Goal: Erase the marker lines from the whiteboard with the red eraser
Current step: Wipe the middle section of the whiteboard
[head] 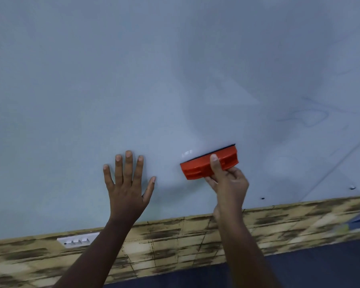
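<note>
Right hand (pixel 229 183) grips the red eraser (pixel 208 164), pad on the whiteboard (pixel 133 80) near its lower edge. Left hand (pixel 127 183) lies flat, fingers spread. Faint marker lines (pixel 308 115) up-right; patterned wall (pixel 175 235) below.

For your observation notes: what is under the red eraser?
The red eraser, held by the right hand, lies against the whiteboard. Only its dark pad edge shows; any marker lines beneath it are covered.
</note>
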`<state>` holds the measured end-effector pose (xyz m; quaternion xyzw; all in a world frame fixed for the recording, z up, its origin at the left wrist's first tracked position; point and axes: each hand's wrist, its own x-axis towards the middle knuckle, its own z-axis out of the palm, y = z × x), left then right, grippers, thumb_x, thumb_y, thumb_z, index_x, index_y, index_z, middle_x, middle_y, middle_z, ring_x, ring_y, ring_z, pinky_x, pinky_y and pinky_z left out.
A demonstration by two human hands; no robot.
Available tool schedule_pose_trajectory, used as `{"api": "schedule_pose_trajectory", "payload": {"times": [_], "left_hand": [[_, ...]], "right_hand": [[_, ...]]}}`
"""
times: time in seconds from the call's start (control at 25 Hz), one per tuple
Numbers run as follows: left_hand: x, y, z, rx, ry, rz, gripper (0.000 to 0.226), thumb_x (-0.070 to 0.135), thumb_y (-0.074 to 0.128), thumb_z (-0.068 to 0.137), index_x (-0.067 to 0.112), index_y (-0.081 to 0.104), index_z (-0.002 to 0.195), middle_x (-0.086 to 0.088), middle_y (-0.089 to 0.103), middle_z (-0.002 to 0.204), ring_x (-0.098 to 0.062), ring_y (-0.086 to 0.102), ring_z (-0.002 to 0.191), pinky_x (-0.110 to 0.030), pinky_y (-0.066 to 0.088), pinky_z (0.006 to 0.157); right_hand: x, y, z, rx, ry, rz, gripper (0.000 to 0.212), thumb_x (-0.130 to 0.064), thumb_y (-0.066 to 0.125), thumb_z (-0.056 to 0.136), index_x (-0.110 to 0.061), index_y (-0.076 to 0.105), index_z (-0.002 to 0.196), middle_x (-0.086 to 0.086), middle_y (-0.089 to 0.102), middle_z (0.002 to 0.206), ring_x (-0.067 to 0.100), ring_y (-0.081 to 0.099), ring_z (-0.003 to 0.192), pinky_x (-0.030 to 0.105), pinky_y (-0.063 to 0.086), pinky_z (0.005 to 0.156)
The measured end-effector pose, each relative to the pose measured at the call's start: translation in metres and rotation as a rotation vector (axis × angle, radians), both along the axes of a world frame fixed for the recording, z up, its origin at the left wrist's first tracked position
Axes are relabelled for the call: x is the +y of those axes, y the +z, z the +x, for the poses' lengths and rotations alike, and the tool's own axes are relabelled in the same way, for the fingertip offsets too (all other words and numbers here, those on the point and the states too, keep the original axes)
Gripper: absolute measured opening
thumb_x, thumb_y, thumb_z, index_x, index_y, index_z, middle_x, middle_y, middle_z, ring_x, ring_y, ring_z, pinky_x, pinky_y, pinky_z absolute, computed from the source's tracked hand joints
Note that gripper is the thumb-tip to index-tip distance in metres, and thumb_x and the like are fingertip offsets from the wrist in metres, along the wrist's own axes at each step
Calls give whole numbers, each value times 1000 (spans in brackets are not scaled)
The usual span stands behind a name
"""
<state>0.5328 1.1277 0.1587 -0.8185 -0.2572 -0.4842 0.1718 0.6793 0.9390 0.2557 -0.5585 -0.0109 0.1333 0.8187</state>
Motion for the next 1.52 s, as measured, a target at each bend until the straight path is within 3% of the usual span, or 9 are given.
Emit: {"api": "schedule_pose_trajectory", "payload": {"times": [0.24, 0.48, 0.6, 0.84, 1.0, 1.12, 1.2, 1.4, 1.52], "left_hand": [[1, -5, -4, 2, -27, 1, 83, 47, 59, 105, 13, 20, 170, -11, 4, 179, -32, 4, 166, -61, 7, 132], [2, -8, -14, 36, -69, 1, 81, 45, 60, 105, 12, 23, 170, -13, 7, 179, -32, 6, 166, -59, 6, 132], [5, -7, -21, 82, -95, 14, 81, 44, 61, 104, 11, 25, 169, -14, 9, 179, -33, 8, 166, -59, 9, 132], [6, -11, -35, 145, -122, 14, 79, 38, 59, 104, 10, 24, 169, -14, 10, 179, -33, 10, 165, -60, 11, 132], [4, -16, -40, 160, -153, -22, 81, 32, 60, 101, 10, 23, 169, -15, 11, 178, -35, 11, 165, -61, 11, 131], [-6, -16, -40, 147, -158, -58, 78, 33, 57, 101, 6, 27, 168, -18, 14, 177, -38, 15, 164, -65, 13, 130], [-11, -16, -40, 130, -138, -67, 77, 35, 57, 102, 5, 29, 167, -20, 17, 176, -40, 18, 163, -66, 15, 128], [-22, -10, -21, 96, -151, -38, 72, 33, 61, 101, 4, 39, 163, -17, 31, 171, -37, 33, 156, -65, 31, 118], [-34, -6, 4, 124, -168, 8, 72, 32, 62, 100, 5, 40, 162, -14, 34, 169, -34, 37, 153, -64, 33, 116]], "right_hand": [[4, -13, -18, 80, 4, -22, 46, -30, 85, 81, 2, 65, 105, 17, 74, 104, 25, 76, 96, 38, 65, 76], [32, -135, -65, 431, 136, -195, 27, -15, 80, 87, 2, 66, 103, 29, 71, 113, 44, 71, 104, 50, 61, 87], [41, -172, -75, 534, 189, -136, 35, -8, 77, 89, 7, 61, 116, 29, 69, 120, 39, 71, 103, 38, 64, 72], [37, -161, -71, 417, 137, -104, 45, -25, 75, 92, 2, 60, 126, 24, 71, 118, 39, 72, 104, 38, 65, 69], [31, -90, -49, 26, -42, -74, 50, -42, 69, 94, -10, 62, 132, 11, 72, 115, 29, 71, 105, 35, 64, 72], [37, -45, -35, -190, -180, -266, 84, -72, 64, 83, -19, 51, 147, -8, 65, 98, 20, 68, 103, 48, 61, 88], [41, -36, -37, -208, -198, -342, 104, -83, 57, 75, -23, 36, 158, -6, 61, 101, 20, 65, 107, 51, 58, 94], [29, -58, -26, 15, -130, -156, 60, -47, 66, 97, -18, 49, 147, 8, 62, 123, 29, 65, 114, 50, 64, 79], [12, -78, -5, 177, -97, -57, 47, -38, 66, 98, -18, 56, 140, 14, 63, 128, 36, 66, 112, 48, 65, 70]]}}
